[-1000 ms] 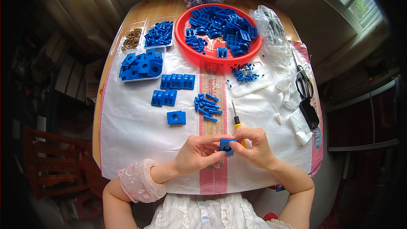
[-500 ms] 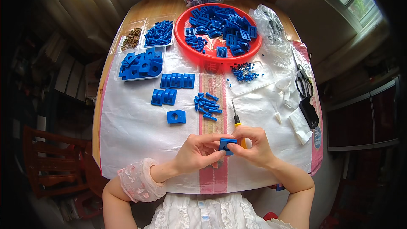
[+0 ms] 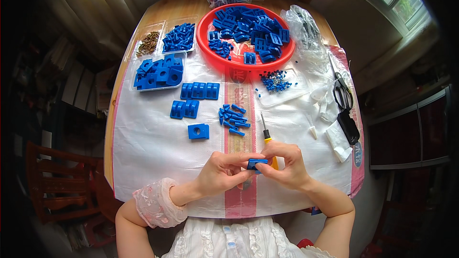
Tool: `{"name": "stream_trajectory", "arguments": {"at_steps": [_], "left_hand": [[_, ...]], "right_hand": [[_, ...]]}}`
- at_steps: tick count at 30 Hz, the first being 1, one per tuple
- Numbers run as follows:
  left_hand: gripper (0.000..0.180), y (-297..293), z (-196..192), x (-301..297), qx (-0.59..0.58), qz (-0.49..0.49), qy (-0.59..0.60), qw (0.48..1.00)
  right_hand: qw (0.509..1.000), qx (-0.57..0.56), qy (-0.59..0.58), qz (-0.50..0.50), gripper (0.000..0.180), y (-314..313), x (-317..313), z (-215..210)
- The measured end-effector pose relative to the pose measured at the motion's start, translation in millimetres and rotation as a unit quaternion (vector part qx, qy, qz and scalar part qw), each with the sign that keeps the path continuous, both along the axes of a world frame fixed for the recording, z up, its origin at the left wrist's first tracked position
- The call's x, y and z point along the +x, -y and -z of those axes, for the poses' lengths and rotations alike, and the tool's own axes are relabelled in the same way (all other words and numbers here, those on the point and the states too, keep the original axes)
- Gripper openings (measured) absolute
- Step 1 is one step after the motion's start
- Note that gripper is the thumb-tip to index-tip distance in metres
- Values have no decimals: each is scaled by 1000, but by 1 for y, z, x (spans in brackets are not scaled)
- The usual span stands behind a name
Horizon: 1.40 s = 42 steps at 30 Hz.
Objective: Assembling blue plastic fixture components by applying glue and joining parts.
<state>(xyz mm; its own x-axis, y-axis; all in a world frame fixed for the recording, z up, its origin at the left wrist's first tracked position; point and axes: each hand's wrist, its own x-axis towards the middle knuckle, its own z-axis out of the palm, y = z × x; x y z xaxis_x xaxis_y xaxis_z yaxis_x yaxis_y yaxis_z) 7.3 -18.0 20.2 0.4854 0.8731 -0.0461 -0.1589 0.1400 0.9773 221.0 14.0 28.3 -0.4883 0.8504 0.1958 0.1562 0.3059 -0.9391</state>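
Left hand and right hand angle inward, each grip pinching one small rectangular blue plastic block.

Blue piece: small, blocky, smooth-looking; partly covered.
Pose: tilted, seen as a narrow band.
Position: pinched between fingertips of left hand and right hand.

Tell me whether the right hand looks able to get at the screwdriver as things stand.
Probably yes: the screwdriver lies close by the right hand, its shaft uncovered, though that hand would likely need to release the blue piece first.
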Motion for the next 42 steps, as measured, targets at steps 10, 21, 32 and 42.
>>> {"name": "stream_trajectory", "arguments": {"at_steps": [10,21,32,42], "left_hand": [[39,0,4,0,49,-17,-23,998],[40,-1,6,-1,85,-17,-46,995],[42,-2,-5,-1,-54,-5,39,998],[38,-2,1,-4,30,-22,-20,999]], "right_hand": [[999,32,-21,-3,13,-1,0,-3],[998,49,-30,-4,13,-2,1,-4],[998,-66,2,8,6,0,1,-5],[998,-50,-30,-20,7,-2,1,-1]]}}
